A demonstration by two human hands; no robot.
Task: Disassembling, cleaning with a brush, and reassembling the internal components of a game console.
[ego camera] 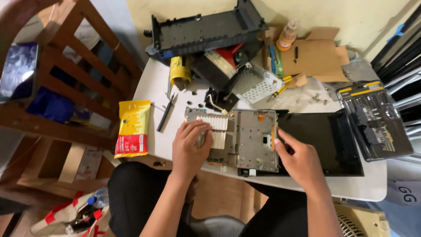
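A grey metal chassis plate (250, 140) with a white ribbed part (217, 127) lies at the front edge of the white table (149, 87). My left hand (189, 147) rests on the plate's left side, fingers curled over the ribbed part. My right hand (298, 160) touches the plate's right edge with its fingertips, next to a flat black panel (324, 140). Whether either hand truly grips the plate is not plain.
A black plastic frame (206, 30), a perforated metal sheet (256, 83), a yellow roll (180, 72), cardboard (315, 52), a glue bottle (287, 35), a tool-bit case (372, 118) and loose screws (315, 97) crowd the back. Black tweezers (165, 115) and a yellow-red packet (133, 127) lie left. A wooden chair (66, 79) stands left.
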